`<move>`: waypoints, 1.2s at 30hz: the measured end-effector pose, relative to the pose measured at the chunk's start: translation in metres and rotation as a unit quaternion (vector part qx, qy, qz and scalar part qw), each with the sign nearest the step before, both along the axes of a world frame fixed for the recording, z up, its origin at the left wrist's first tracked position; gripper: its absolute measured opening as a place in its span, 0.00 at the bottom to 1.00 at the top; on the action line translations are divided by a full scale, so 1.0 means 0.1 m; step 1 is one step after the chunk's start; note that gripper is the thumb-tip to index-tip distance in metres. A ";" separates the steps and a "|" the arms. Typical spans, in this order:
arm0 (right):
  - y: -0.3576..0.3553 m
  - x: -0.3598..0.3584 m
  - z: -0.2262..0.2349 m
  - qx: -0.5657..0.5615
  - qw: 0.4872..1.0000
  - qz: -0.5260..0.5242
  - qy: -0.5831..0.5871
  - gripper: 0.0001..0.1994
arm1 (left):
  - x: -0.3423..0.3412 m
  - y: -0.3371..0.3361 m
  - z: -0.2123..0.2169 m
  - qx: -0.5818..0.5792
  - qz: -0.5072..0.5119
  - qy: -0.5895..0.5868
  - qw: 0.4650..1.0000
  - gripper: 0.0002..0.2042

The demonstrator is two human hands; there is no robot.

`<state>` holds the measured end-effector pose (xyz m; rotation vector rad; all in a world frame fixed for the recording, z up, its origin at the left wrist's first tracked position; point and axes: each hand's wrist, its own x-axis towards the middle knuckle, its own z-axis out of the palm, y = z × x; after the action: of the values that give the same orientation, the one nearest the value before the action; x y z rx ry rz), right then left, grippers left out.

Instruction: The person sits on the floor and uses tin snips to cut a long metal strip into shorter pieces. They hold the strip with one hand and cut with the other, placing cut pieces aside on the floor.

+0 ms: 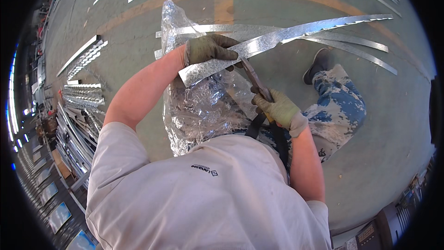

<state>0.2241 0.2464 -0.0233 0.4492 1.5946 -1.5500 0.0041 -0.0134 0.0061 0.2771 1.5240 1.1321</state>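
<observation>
Head view: a long metal strip (277, 41) lies slanted across the person's lap, above the floor (379, 125). The gloved left hand (210, 48) wraps its fingers around the strip near its lower end. The gloved right hand (280, 109) grips shears (254, 79), fingers closed on the handles, blades at the strip's edge. Crinkled plastic wrap (199, 106) sits underneath; more strips (83, 92) lie stacked on the left.

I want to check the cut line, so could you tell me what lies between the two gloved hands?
In the head view, the snips' blades against the metal strip.
</observation>
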 end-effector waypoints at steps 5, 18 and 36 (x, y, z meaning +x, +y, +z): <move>0.03 0.00 -0.01 -0.030 0.999 -0.016 0.009 0.25 | -0.01 -0.02 -0.03 0.013 0.011 -0.036 0.999 0.29; 0.04 -0.04 0.07 0.033 0.998 -0.033 0.036 0.21 | -0.08 0.13 0.06 -0.007 0.063 -0.096 0.993 0.27; 0.32 -0.28 0.02 -0.186 0.974 -0.049 -0.119 0.17 | -0.23 0.21 -0.20 0.015 0.045 -0.144 0.988 0.43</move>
<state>0.1962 0.2785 -0.0213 0.4884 1.0837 -1.7519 -0.0193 0.0078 -0.0142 0.0605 1.2740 1.2098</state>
